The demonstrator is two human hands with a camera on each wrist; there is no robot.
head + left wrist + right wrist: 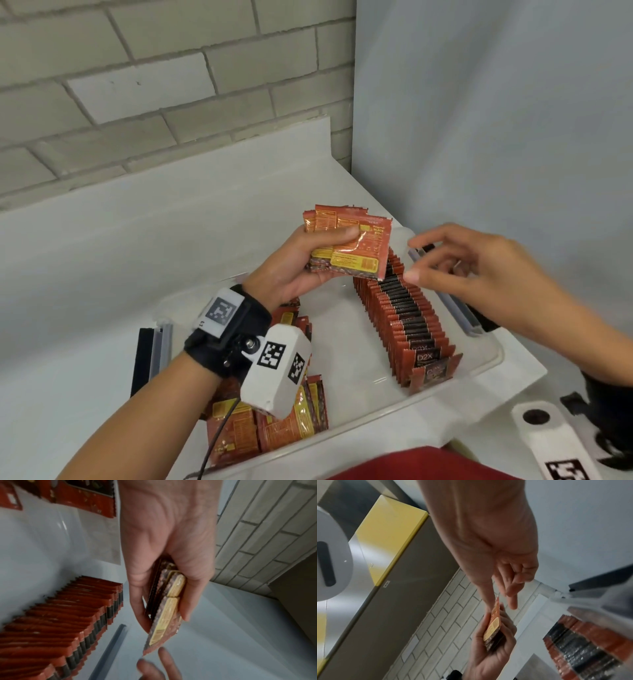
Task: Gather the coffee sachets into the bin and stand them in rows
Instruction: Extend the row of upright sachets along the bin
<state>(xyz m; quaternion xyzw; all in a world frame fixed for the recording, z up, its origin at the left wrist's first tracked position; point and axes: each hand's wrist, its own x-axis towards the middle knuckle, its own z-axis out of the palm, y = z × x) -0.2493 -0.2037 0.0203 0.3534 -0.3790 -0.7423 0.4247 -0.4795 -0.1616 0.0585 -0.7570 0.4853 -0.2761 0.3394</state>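
The left hand has a fanned stack of sachets clamped between thumb on top and fingers underneath, held up in the air over the far end of the bin. From the left wrist view you can see the stack edge-on, orange and yellow backs facing the thumb side, a good few packets thick.

The right hand isn't holding anything. Thumb and index finger are spread apart with the other fingers loosely curled, and it sits just beside the right edge of the stack. In the right wrist view the thumb looks like it's right at the top edge of the front sachet, but it's too blurry to tell if it's actually touching.

The bin is a clear plastic tub sitting on the white surface, near its right edge. Along the bin's right wall there's one long row of standing sachets, packed tight, red tops with a dark band, running from the far end toward the near end. At the bin's left side there's a loose pile of sachets lying flat and overlapping, partly hidden under the left wrist camera.

The middle of the bin floor shows bare.
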